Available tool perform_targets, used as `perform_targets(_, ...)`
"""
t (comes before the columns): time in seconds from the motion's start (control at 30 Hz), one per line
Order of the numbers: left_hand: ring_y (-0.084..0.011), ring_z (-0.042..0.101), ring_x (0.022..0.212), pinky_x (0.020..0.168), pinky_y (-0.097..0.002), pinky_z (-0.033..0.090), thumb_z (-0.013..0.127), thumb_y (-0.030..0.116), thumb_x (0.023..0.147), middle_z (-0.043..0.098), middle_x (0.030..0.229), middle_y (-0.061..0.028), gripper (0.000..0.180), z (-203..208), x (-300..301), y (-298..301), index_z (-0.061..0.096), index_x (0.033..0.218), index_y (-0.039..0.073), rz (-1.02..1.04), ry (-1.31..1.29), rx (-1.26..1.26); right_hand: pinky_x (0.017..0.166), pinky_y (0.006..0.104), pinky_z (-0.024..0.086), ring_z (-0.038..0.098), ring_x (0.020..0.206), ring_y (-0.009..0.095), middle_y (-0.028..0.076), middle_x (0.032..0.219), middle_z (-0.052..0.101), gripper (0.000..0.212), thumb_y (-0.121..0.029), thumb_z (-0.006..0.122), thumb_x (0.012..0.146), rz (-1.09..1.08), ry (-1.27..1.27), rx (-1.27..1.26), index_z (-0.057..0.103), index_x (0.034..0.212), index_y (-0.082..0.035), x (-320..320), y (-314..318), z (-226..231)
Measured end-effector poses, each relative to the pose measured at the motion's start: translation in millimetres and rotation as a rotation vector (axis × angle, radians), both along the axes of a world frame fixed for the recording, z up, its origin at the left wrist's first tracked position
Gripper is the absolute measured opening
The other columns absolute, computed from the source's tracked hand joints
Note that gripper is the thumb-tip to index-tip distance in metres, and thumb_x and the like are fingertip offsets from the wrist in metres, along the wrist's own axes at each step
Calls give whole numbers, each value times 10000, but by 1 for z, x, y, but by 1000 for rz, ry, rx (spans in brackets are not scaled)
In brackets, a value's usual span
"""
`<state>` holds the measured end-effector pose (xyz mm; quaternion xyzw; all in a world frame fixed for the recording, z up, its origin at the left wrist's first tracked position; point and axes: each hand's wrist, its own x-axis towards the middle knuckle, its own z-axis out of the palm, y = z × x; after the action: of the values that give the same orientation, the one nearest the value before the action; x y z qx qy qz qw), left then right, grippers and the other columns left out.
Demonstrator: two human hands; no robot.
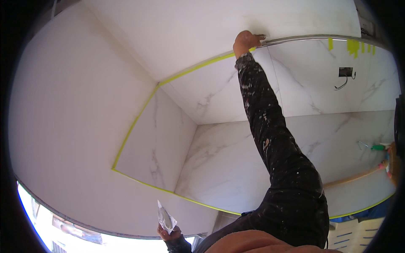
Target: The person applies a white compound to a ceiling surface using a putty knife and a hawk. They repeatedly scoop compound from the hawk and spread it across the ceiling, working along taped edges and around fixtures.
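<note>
My left hand [170, 233], low in the view, is closed around a clear plastic piping bag [166, 218] with pale filling, its pointed tip upward. My right arm, in a black paint-spattered sleeve, stretches up to the top of the marbled panels [223, 90]. There my right hand [246, 42] is against the seam with the plain white surface, fingers curled and pointing right. Whether it grips something small is hard to make out. Beside it begins a shiny metal trim strip [295, 39]. Yellow-green masking tape [194, 67] runs along the panel edge to its left.
Torn tape strips [353, 47] hang below the trim. A wall box [345, 72] has loose wires sticking out. At right are a wooden handle [354, 176] and a green-handled tool [378, 147]. A pale slotted plastic piece [354, 236] stands lower right; a bright opening [71, 230] is lower left.
</note>
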<state>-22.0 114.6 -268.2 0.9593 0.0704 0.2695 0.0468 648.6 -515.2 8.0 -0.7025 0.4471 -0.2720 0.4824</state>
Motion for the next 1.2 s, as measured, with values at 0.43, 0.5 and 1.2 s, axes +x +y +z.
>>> perform_targets(0.43,-276,615,998,816,-354,556,533,241,730,584,1155,-187,647,88,44,-104,409,1261,-109,-448,-308,-1421,949,407,439,493,1122,425,312,1228,357,794,-74,558,746,106,-1007,303,148,1407,82,5,35,59)
perform_targets(0.5,-278,612,1004,815,-355,556,541,245,721,580,1162,-184,660,82,54,-111,411,1267,-104,-365,-360,-1241,975,394,398,508,1082,377,288,1235,387,723,-40,517,772,-104,-1089,230,186,1404,82,9,26,29)
perform_targets(1.2,-289,632,899,738,-400,565,602,192,800,572,1127,-205,567,41,44,-51,407,1273,-53,-348,-379,-705,841,377,483,543,1055,375,375,1234,369,911,-210,637,781,-166,-907,212,62,1415,103,29,-2,64)
